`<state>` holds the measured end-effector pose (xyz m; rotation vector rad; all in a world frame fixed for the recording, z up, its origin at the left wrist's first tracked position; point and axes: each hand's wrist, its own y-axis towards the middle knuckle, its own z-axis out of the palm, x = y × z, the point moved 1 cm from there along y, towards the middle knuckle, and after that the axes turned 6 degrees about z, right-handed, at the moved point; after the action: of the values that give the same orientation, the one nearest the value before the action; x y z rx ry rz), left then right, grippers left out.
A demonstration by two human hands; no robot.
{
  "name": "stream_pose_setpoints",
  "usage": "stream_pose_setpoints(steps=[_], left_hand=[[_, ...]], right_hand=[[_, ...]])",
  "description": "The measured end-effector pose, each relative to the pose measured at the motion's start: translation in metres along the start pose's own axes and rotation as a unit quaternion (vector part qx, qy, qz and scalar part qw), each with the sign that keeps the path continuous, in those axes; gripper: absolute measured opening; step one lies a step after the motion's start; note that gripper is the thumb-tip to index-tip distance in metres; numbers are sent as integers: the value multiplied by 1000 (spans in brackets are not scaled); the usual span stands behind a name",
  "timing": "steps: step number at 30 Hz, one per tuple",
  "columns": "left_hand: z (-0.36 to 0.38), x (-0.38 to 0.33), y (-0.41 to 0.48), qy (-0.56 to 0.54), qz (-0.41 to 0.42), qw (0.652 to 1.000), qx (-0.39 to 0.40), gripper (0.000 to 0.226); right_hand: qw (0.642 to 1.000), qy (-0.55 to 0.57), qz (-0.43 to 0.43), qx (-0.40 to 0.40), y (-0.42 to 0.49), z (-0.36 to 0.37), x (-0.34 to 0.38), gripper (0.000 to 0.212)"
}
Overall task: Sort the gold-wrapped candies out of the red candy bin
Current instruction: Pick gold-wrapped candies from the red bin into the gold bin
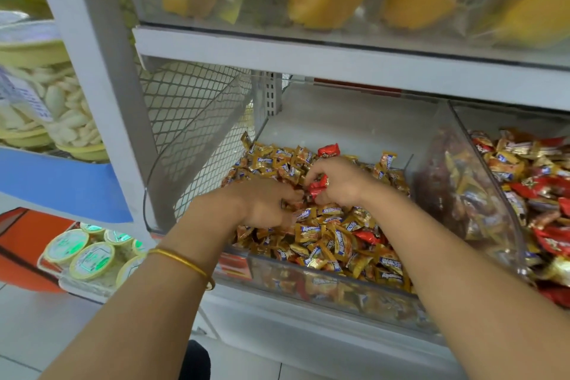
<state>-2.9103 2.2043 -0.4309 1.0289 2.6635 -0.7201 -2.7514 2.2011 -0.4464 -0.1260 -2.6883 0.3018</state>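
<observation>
The right hand (342,182) pinches a red candy (318,186) between thumb and curled fingertips, its other fingers tucked in over the pile. The wrapper is crumpled in the pinch and seems to stand roughly along the fingers, though its long axis is hard to read. Just left of that grip, almost touching it, the left hand (262,203) lies knuckles up with its fingers curled down into the gold candies (324,234). Whether it holds any of them cannot be told. Gold candies lie all round and under both grips and fill most of the clear bin (308,274). A second red one (328,150) sits just beyond the right hand and a third (367,236) lies nearer the person, below that wrist. The right bin (481,182), where red and gold are still mixed, lies to the right of the pinch, past the clear dividing wall. The right hand is the nearer one to it, so carrying the red candy there looks like a sideways lift over that wall, and the gold ones in that bin would come back leftward the same way.
</observation>
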Motion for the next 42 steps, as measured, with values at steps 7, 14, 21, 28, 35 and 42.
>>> stream_pose_setpoints(steps=[7, 14, 21, 28, 35, 42], left_hand=[[-18, 2, -5, 38, -53, 996, -56, 34], [-3, 4, 19, 14, 18, 997, -71, 62], [0, 13, 21, 99, 0, 993, -70, 51], [-2, 11, 17, 81, -27, 993, -87, 27], [-11, 18, 9, -74, -44, 973, -217, 20], [-18, 17, 11, -441, -45, 843, -304, 10]], right_hand=[[976, 214, 20, -34, -6, -10, 0, 19], [953, 291, 45, -68, -9, -19, -4, 16], [881, 454, 134, -20, -10, -19, -5, 12], [780, 588, 216, 6, -12, -22, -8, 20], [715, 664, 215, -45, -10, -26, -10, 18], [833, 433, 215, -268, 12, -24, -29, 11]])
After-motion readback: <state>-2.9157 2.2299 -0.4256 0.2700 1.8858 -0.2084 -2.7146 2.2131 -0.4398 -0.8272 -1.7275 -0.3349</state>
